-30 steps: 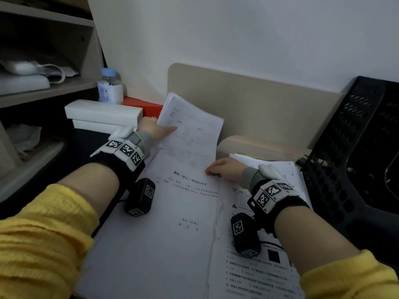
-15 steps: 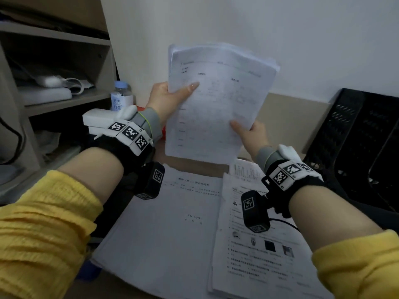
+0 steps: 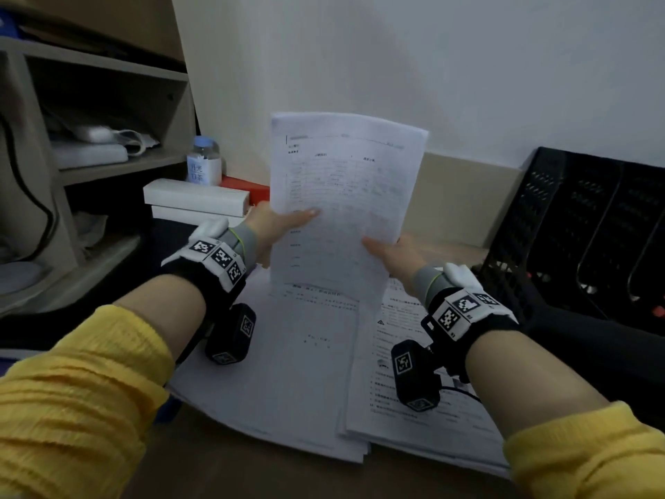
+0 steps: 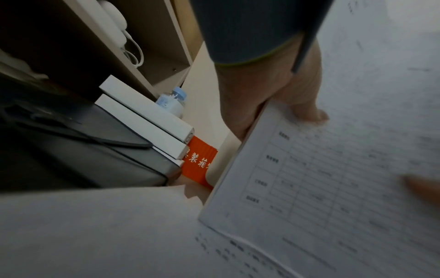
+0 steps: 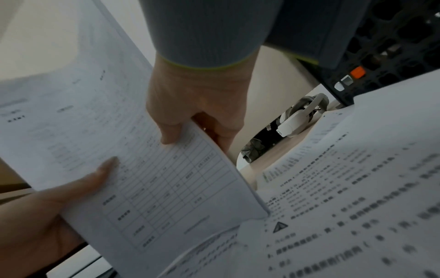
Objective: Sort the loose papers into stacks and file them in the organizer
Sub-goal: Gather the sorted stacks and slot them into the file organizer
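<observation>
A thin stack of printed sheets with a table on top (image 3: 342,196) (image 4: 338,169) (image 5: 147,169) stands upright above the desk. My left hand (image 3: 284,225) (image 4: 281,97) pinches its left edge, thumb on the front. My right hand (image 3: 388,253) (image 5: 197,116) pinches its right edge the same way. Two paper stacks lie flat below: a left stack (image 3: 288,372) and a right stack (image 3: 424,419) (image 5: 357,197) with denser print. The black mesh organizer (image 3: 590,239) (image 5: 393,37) stands at the right, its slots facing me.
White boxes (image 3: 194,199) (image 4: 147,120), a small bottle (image 3: 204,163) and an orange-red box (image 3: 248,189) (image 4: 200,161) sit at the back left below a shelf unit (image 3: 108,113). A beige panel (image 3: 460,196) runs along the wall.
Both hands lifted the table-printed sheets off the desk and stood them upright; since half a second ago the stack has come lower, toward the desk.
</observation>
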Demonstrator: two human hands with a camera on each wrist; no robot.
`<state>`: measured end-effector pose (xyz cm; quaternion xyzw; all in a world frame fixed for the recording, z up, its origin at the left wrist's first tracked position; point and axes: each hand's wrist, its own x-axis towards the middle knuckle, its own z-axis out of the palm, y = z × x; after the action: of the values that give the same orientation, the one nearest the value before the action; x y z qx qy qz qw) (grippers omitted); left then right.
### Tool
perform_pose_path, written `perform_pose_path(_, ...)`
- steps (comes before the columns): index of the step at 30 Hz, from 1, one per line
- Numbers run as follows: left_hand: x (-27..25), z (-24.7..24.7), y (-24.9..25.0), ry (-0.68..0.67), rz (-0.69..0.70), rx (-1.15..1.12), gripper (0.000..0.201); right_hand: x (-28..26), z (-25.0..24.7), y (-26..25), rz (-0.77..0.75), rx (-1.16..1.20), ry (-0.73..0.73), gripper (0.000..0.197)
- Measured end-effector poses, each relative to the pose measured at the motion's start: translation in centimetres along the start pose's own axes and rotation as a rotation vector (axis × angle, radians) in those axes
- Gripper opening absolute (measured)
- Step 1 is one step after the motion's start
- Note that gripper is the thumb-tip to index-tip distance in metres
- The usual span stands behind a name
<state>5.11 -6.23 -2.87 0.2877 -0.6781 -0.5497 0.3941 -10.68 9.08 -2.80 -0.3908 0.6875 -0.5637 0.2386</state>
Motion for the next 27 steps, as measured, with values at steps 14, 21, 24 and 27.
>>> perform_pose_path(14, -3.3, 13.2, 7.6, 0.188, 0.266, -0.003, 0.091, -5.9, -9.4, -2.9, -0.207, -0.109, 0.412, 0.014)
perform_pose_path(21, -10.5, 23.7, 12.1, -0.509, 0.24, -0.045, 0.073, -11.1, -15.4, -4.7, -0.258, -0.235, 0.733, 0.021)
perform_pose_path(24, -13.2, 27.0, 14.2, -0.668, 0.204, -0.12, 0.059, -12.6, -16.8, -4.9, -0.295, -0.307, 0.816, 0.023)
perform_pose_path(27, -14.4, 28.9, 15.5, -0.741, 0.193, -0.18, 0.052, -13.4, -17.9, -4.7, -0.276, -0.314, 0.895, 0.027)
